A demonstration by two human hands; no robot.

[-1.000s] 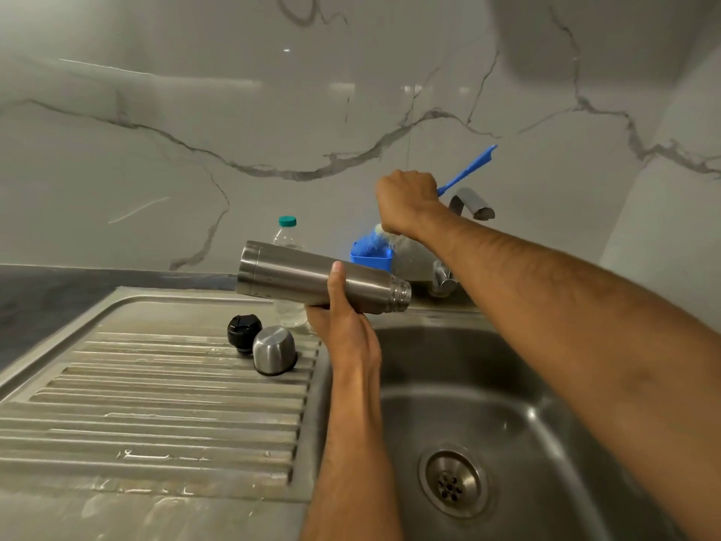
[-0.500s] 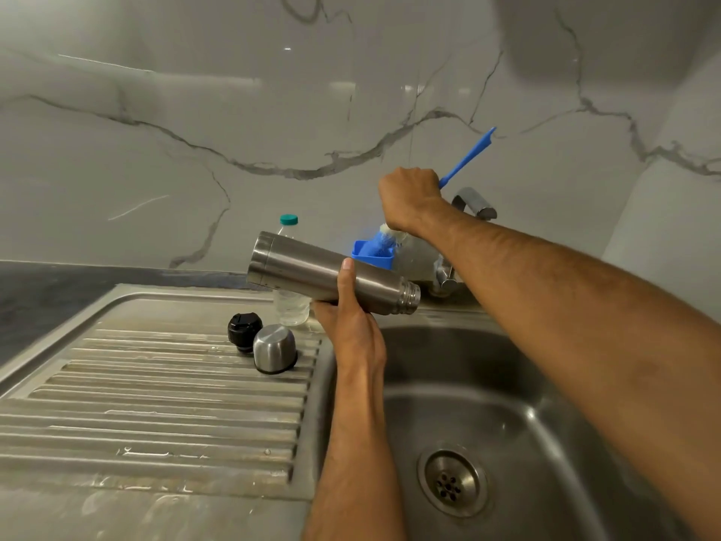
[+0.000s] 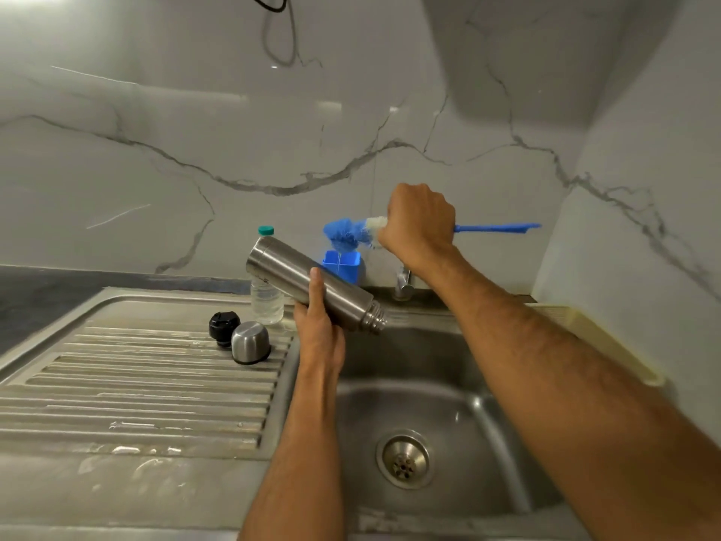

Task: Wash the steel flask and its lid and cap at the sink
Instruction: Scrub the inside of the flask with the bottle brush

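Nearest, the stainless steel sink basin (image 3: 448,384) shows its round drain strainer (image 3: 404,459). To its left the ribbed steel draining board (image 3: 136,384) carries the domed steel cap (image 3: 250,342) and, touching it behind, the black plastic lid (image 3: 223,324). Above the basin's left edge the left hand (image 3: 320,326) grips the cylindrical brushed-steel flask (image 3: 312,288) from below, thumb up across its side, fingers wrapped behind; the flask tilts, threaded open mouth down to the right past the hand, base up to the left. Behind it stands a clear plastic bottle with a teal cap (image 3: 266,294) and a blue plastic holder (image 3: 340,263). Farther back, the right hand (image 3: 419,224) is fisted round a blue long-handled bottle brush (image 3: 493,228), held level, bristle head pointing left above the holder.
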